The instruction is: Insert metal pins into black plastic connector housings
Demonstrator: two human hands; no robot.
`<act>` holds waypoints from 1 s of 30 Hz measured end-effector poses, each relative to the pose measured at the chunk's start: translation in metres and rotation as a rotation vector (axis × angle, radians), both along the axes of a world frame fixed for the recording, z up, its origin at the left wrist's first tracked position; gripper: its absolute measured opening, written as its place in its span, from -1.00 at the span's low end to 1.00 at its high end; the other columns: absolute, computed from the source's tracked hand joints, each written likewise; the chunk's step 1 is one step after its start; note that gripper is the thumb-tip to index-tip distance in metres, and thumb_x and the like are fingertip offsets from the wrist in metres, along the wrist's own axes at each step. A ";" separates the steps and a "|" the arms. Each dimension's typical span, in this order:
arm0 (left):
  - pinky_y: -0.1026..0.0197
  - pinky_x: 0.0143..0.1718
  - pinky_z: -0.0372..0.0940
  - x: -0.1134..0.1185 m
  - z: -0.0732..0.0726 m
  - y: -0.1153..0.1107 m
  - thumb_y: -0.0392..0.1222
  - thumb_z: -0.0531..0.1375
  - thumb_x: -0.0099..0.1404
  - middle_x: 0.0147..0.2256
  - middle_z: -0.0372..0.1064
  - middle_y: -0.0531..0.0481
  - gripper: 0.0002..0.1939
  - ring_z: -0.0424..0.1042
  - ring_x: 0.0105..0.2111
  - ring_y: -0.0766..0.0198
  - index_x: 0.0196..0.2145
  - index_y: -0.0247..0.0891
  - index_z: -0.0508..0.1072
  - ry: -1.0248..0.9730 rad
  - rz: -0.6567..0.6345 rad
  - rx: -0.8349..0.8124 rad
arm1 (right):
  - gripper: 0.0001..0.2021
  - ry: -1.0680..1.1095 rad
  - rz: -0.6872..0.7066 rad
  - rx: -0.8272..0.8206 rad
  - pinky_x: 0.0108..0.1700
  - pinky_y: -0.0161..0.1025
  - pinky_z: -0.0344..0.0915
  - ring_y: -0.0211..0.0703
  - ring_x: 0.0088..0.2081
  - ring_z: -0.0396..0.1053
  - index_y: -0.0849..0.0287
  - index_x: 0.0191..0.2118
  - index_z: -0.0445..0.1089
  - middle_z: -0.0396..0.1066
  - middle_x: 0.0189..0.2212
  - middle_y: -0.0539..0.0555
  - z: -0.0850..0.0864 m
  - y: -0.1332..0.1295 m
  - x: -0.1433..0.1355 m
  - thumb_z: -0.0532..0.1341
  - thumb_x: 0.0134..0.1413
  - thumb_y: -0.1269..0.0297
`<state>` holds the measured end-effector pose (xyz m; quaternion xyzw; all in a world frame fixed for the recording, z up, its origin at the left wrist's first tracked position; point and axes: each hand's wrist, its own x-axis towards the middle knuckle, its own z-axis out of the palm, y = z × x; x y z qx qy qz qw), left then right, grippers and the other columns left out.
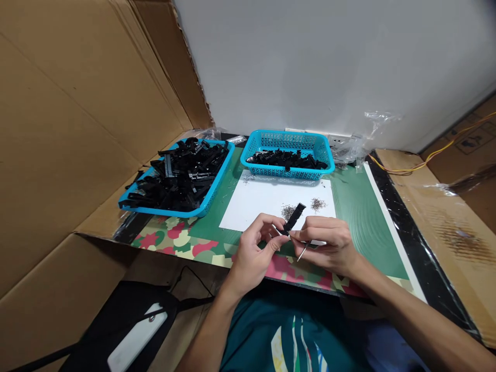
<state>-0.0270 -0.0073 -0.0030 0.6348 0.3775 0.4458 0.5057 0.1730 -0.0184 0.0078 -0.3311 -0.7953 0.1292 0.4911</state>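
Observation:
My left hand [256, 250] is closed on a narrow black plastic part [295, 217], which sticks up and to the right from the fingertips. Close beside it, my right hand [327, 243] has its fingers pinched at the part's lower end and holds a thin metal tool [303, 252] that points down. Beneath and behind the hands lies a white sheet [248, 201]. On the sheet are two small piles of tiny dark pieces, one partly behind the black part [288, 211] and another pile [318, 204] to the right.
A blue tray [209, 206] heaped with black parts stands at the left. A blue basket [289, 172] with more black parts is at the back. Clear plastic bags [351, 150] and yellow wires [403, 170] lie back right. A white phone [137, 338] rests on a black bag, lower left.

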 end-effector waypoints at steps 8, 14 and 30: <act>0.30 -0.53 0.13 -0.001 0.001 0.001 -0.11 0.33 0.42 -0.05 0.43 -0.05 -0.80 0.28 -0.55 0.51 -0.19 -0.23 0.41 -0.042 -0.057 -0.085 | -0.74 -0.076 0.017 -0.005 -0.52 -0.28 0.09 -0.29 -0.59 0.19 0.13 -0.47 0.45 0.30 -0.63 -0.04 0.003 0.000 0.001 0.25 0.30 0.39; 0.33 -0.58 -0.07 -0.002 0.000 0.003 -0.06 0.32 0.44 -0.30 0.32 0.08 -0.78 0.14 -0.59 0.52 -0.15 -0.21 0.39 -0.120 -0.079 -0.130 | -0.86 -0.067 0.007 0.061 -0.50 -0.31 0.17 -0.29 -0.55 0.30 0.20 -0.23 0.56 0.43 -0.54 0.01 -0.001 0.006 0.006 0.24 0.37 0.42; 0.27 -0.32 0.18 0.003 0.006 0.006 -0.11 0.30 0.44 -0.24 0.42 0.05 -0.83 0.30 -0.35 0.31 -0.04 -0.14 0.53 0.308 -0.036 0.036 | -0.82 -0.351 -0.066 -0.006 -0.41 -0.28 0.17 -0.24 -0.45 0.35 0.20 -0.19 0.55 0.43 -0.43 0.03 -0.017 0.015 0.030 0.20 0.44 0.37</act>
